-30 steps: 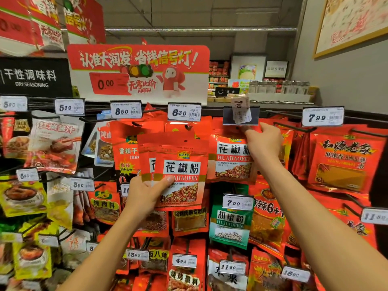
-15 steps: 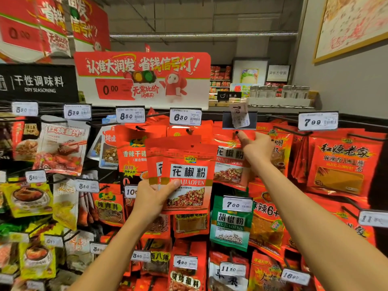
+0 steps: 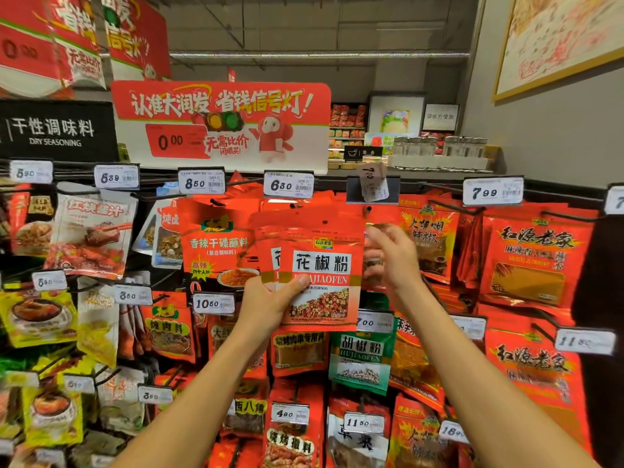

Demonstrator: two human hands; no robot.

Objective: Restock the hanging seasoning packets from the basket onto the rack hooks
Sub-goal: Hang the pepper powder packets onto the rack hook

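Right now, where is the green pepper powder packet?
In the head view, the green packet hangs just right of centre, directly below the red huajiao packets gripped by the left hand.

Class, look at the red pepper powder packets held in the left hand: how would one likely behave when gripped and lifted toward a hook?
The packets look like thin glossy pouches, so probably light and bendy, though they stand fairly flat in the left hand. The shiny film may be slippery; the thumb presses across the front. The right hand sits beside them.
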